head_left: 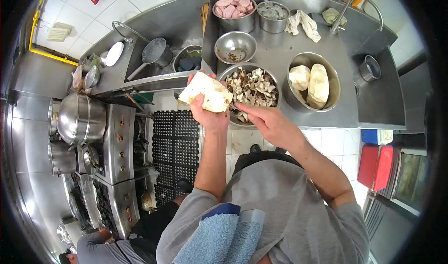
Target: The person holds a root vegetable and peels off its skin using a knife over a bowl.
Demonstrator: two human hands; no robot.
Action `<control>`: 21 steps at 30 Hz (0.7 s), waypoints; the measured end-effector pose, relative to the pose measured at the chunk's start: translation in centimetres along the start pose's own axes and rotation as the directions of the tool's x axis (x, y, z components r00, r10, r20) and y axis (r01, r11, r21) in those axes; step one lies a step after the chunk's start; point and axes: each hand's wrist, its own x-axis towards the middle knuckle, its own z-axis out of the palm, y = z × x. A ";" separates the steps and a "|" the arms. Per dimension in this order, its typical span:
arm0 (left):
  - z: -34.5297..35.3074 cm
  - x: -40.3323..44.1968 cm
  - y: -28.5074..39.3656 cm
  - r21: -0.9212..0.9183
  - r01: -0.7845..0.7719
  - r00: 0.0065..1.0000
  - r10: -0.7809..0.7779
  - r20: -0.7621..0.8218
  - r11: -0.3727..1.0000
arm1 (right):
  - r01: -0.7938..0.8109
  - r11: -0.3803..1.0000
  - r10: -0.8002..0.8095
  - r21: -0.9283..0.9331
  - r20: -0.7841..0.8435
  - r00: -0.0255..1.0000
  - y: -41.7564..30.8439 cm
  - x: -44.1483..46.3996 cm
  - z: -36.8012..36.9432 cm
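My left hand (212, 119) is wrapped round a large pale peeled root (205, 92) with brown specks, raised over the near side of a metal bowl. My right hand (267, 124) is closed on a small knife, mostly hidden by the fingers, its blade (233, 106) against the root's right end. Brown and white peelings (252, 87) fill the bowl (278, 93) under the hands. To the right, a deep steel pot (333, 72) contains two more pale peeled pieces (318, 86).
Behind the peelings stand a steel bowl (235, 45) with scraps, a pot of pink meat (233, 7) and a pot of greyish food (273, 11). Sinks lie at both sides. A person in grey (100, 250) is at the lower left, near the stoves (116, 147).
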 end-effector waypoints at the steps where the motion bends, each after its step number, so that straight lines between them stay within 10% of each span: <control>1: 0.1 0.0 -0.1 0.011 -0.001 1.000 0.001 -0.012 1.000 | 0.052 0.993 -0.061 -0.101 -0.088 0.994 0.4 -0.2 0.5; 8: -1.6 0.7 -0.6 -0.078 0.066 0.997 -0.063 0.037 0.995 | 0.114 0.990 -0.105 0.080 -0.106 0.989 0.4 -0.9 1.4; 21: 0.8 0.3 -1.6 0.119 -0.095 0.991 0.105 -0.085 0.988 | 0.085 0.984 -0.121 -0.157 -0.239 0.963 1.1 0.3 3.3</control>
